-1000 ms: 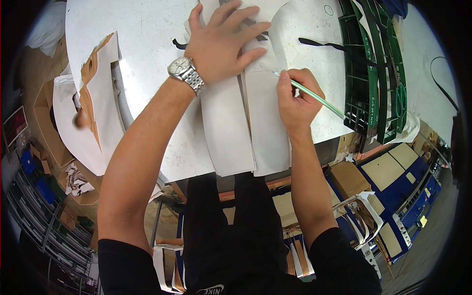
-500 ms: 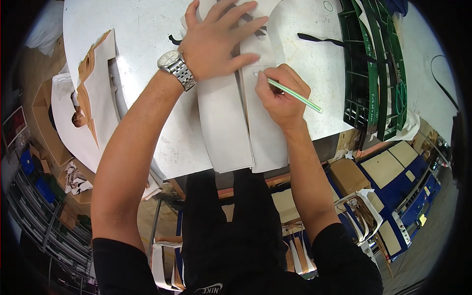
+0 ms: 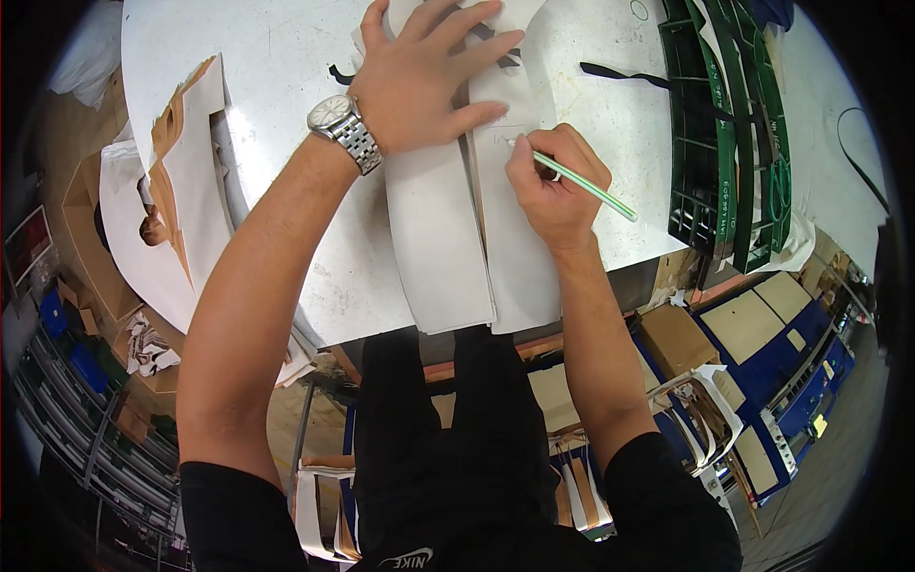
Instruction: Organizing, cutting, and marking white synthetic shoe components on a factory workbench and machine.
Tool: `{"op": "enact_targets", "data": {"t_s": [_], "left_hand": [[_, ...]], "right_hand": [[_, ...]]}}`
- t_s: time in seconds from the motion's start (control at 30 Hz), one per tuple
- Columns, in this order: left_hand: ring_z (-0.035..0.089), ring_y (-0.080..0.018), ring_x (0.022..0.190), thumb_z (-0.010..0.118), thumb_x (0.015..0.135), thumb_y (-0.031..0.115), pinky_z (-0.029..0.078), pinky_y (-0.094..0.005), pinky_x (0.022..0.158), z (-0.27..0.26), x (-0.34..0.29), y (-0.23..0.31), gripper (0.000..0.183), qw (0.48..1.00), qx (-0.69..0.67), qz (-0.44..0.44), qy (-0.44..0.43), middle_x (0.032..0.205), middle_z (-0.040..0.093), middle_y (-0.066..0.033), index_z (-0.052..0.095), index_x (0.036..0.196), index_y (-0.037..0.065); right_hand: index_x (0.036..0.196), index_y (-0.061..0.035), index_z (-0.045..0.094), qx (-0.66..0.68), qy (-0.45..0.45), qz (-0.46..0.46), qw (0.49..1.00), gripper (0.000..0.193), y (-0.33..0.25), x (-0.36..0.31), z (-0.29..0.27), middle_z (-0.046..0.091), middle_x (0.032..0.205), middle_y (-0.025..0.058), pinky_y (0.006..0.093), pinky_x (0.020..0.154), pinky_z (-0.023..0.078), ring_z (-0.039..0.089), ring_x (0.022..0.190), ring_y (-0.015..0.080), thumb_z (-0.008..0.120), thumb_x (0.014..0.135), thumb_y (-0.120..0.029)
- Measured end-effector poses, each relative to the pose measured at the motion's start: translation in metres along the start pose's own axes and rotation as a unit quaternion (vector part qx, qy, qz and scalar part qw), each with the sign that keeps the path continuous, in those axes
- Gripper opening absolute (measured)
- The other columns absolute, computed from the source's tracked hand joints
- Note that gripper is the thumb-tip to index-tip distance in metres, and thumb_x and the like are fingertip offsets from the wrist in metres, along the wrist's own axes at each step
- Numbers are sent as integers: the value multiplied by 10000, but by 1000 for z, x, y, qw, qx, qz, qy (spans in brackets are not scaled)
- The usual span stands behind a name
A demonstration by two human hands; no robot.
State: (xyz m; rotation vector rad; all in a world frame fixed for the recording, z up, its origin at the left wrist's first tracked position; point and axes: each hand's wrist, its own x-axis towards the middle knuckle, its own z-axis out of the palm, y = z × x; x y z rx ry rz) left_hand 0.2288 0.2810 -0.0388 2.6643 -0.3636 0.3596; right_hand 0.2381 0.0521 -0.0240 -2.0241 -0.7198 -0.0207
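Note:
Two long, white, curved pieces (image 3: 440, 248) lie side by side on the white table, their lower ends at its near edge. My left hand (image 3: 419, 81) rests flat across their upper part, fingers spread, holding nothing. A green-and-white pen (image 3: 596, 189) is pinched in my right hand (image 3: 560, 186), its tip on the right-hand white piece (image 3: 522, 276). Faint marks show on that piece beside the tip. Dark strips partly show beneath my left fingers.
Green plastic frames (image 3: 729, 143) bound with a black strap stand at the table's right side. Stacked white and brown cut pieces (image 3: 181, 172) lie at the left edge. Behind my legs are a cardboard box (image 3: 675, 341) and a blue board with cream panels (image 3: 748, 329).
My right hand and the pen have shifted slightly right, and a short faint mark shows by the tip. My left hand stays nearly where it was.

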Motion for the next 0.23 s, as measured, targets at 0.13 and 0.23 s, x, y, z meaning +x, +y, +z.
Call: {"op": "enact_targets", "data": {"t_s": [0.13, 0.23], "left_hand": [[320, -415, 1547, 690, 898, 598, 193, -814, 1116, 7, 5, -2, 779, 997, -14, 38, 70, 1663, 406, -156, 532, 1564, 226], [315, -412, 1551, 690, 901, 600, 185, -814, 1120, 7, 2, -2, 783, 1000, -4, -5, -7, 1666, 404, -154, 527, 1568, 225]], "right_hand": [[852, -19, 702, -8, 18, 0, 1000, 74, 0, 0, 2, 607, 708, 62, 256, 507, 453, 563, 551, 129, 772, 855, 6], [850, -21, 701, 14, 12, 20, 1000, 73, -1, -1, 1, 623, 713, 55, 261, 506, 456, 576, 557, 141, 771, 864, -4]]}}
